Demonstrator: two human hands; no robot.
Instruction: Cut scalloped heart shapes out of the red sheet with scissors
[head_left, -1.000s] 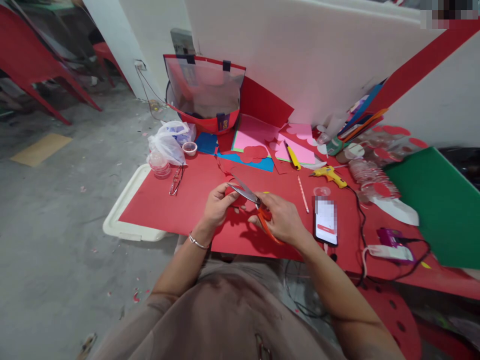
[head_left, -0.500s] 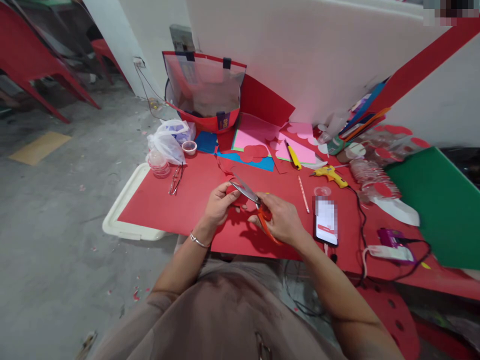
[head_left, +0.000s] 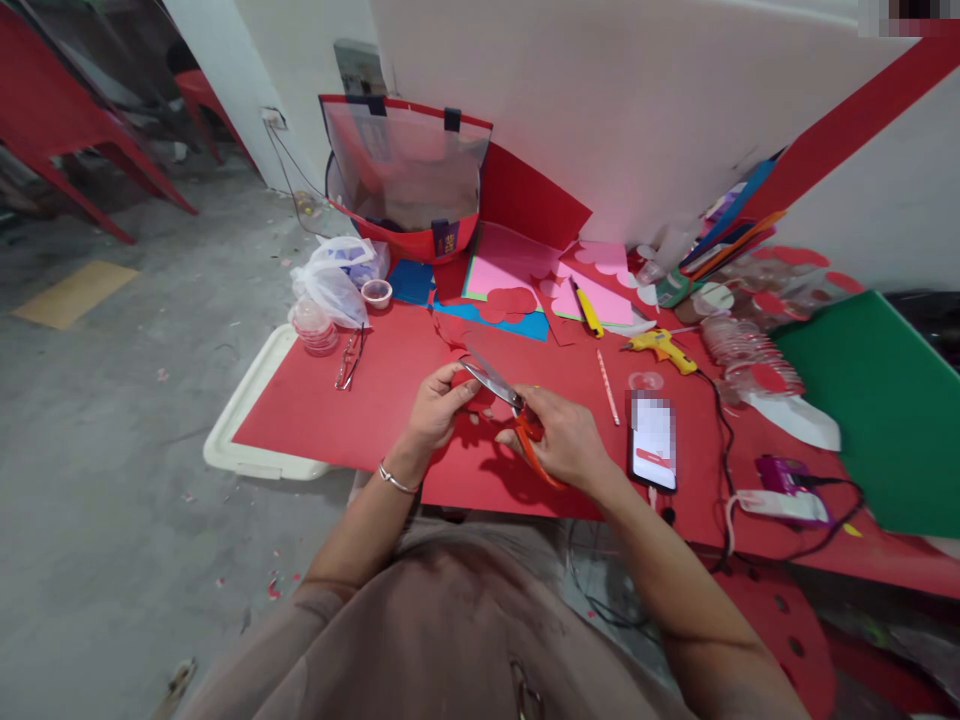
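Red-covered counter (head_left: 300,420): right hand (head_left: 566,437) holds orange-handled scissors (head_left: 498,385); beside their tips, left hand (head_left: 437,412) pinches red paper (head_left: 480,399), apparently mid-cut; next snip needs steadiness.

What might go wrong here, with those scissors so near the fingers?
The right hand holds the scissors with their blades close to the left hand, so a slip might nick a finger. The glue gun's cord trails across the table; snagging it might drag the gun.
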